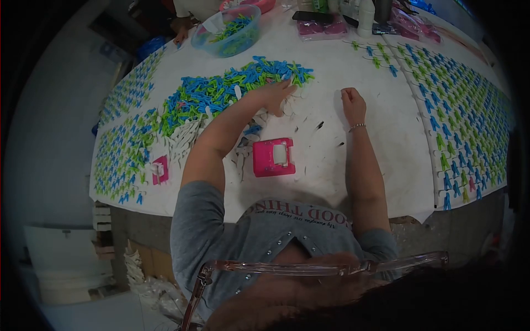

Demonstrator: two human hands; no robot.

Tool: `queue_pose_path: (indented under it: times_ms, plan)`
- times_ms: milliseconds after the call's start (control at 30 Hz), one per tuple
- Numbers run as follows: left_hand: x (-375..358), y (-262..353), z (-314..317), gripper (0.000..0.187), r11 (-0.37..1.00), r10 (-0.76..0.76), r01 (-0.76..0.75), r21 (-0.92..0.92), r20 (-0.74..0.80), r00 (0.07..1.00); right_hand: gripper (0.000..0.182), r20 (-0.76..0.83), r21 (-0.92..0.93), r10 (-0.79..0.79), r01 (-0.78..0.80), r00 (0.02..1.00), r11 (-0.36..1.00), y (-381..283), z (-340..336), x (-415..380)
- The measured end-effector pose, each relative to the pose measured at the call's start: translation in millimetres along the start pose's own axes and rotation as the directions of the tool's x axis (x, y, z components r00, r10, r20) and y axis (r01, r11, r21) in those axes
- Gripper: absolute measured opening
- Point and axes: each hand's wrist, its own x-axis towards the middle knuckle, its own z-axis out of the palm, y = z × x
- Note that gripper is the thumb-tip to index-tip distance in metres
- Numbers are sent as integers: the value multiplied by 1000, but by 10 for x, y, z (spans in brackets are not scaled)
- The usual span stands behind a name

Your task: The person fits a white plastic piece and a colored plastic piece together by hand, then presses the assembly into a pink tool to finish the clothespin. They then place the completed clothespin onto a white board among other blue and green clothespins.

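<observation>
My left hand [274, 97] reaches over the right end of a heap of blue and green plastic clips [215, 91], fingers spread and pointing right. White flat strips [185, 138] lie along the near side of the heap, some of them close under this hand. To the right, my right hand [353, 105] is closed above the white tabletop, apart from the heap; whether its fingers hold anything is hidden. Between my forearms sits a pink block with a white piece on it [273, 157]. Small dark bits [319, 126] lie to the right of the block.
Rows of clips [458, 116] cover the right side, and more rows [118, 151] the left. A smaller pink block [159, 170] stands by the left rows. At the back are a blue basin [227, 47] of clips, a white bottle [365, 19] and another person's hand [180, 37].
</observation>
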Motion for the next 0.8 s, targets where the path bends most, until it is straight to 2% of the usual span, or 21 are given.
queue_pose_path:
  times_ms: [167, 233, 367, 433, 567, 633, 767, 800]
  plan:
    - [65, -64, -92, 98, 996, -81, 82, 19, -35, 996, 18, -10, 17, -9, 9, 1000, 1000, 7, 14, -5]
    - [78, -54, -121, 94, 992, -121, 120, -31, -36, 992, 18, -10, 18, -14, 14, 1000, 1000, 38, 36, -3]
    - [133, -96, -87, 96, 994, -110, 109, -21, -15, 994, 18, -1, -6, -4, 4, 1000, 1000, 34, 27, 15]
    - [160, -57, -79, 98, 981, -192, 191, -21, -11, 981, 19, 3, -3, -3, 3, 1000, 1000, 35, 27, 11]
    - [253, -134, -34, 100, 984, -175, 175, -24, 8, 985, 18, 4, -9, -10, 10, 1000, 1000, 32, 29, 13]
    - [213, -123, -59, 98, 980, -139, 140, -143, 18, 990, 19, 9, -12, -6, 6, 1000, 1000, 20, 26, 8]
    - [38, 1, -70, 94, 976, -149, 153, -153, 41, 988, 19, 8, -8, 3, -3, 1000, 1000, 29, 23, 7]
    - [-33, 58, -76, 93, 958, -188, 192, -215, 40, 981, 19, 11, -3, 4, -4, 1000, 1000, 33, 22, 9]
